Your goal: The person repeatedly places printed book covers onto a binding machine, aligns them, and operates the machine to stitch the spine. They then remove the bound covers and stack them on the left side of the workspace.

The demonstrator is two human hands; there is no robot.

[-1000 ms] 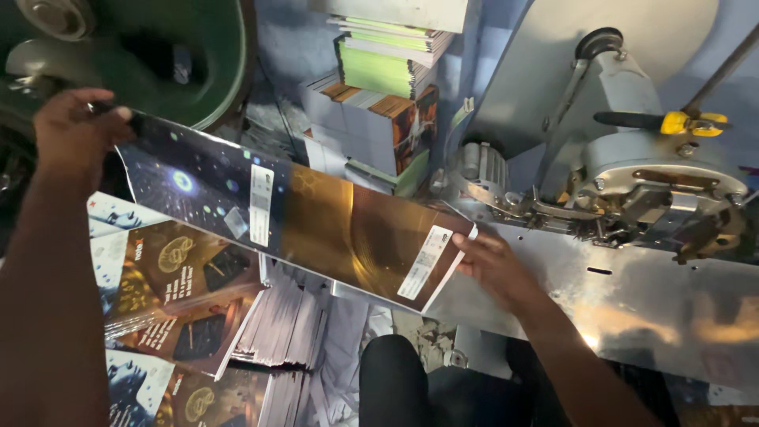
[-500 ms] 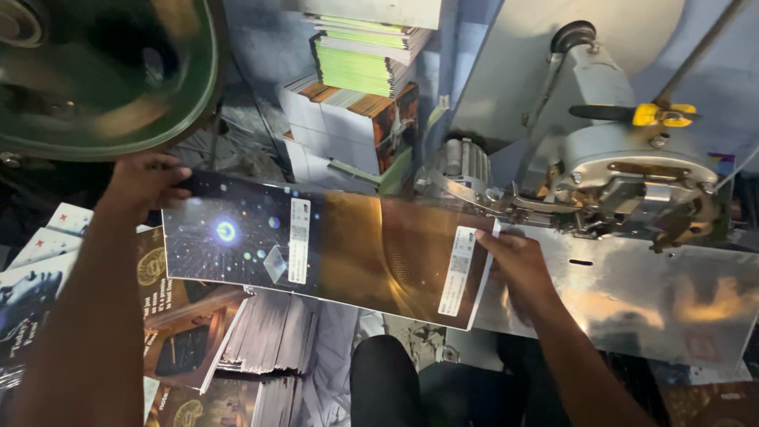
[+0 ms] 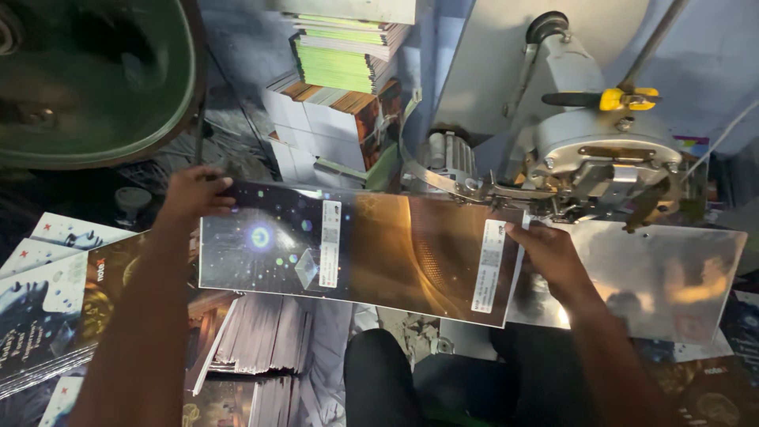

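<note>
Item: glossy printed cover sheet point(image 3: 360, 257), long and dark, a starry blue panel at the left, a golden-brown panel at the right, two narrow white label strips across it. Held flat and open between both hands, its long axis running left to right, right end slightly lower.

Left hand point(image 3: 192, 196): at the sheet's upper left corner, fingers curled over the far edge, thumb on the face, pinching the corner. The sheet stretches away to the right of these fingers.

Right hand point(image 3: 545, 255): at the right end, fingers together on the face beside the right label strip, thumb apparently underneath; grip on the edge, exact thumb position hidden. This hand is the nearer one to the stitching machine point(image 3: 605, 170), whose head sits just beyond its fingertips; the sheet's upper right corner lies at the machine's nose, over the shiny metal table point(image 3: 672, 277).

Surroundings: stacks of booklets point(image 3: 340, 103) beyond the sheet's far edge; loose printed covers point(image 3: 55, 292) below the left forearm; green flywheel point(image 3: 95, 79) above the left hand.

Change from a second ago: the sheet was tilted, left end high near the flywheel; it is now nearly level, and its right end has moved up to the machine head. Both hands have kept their ends.
</note>
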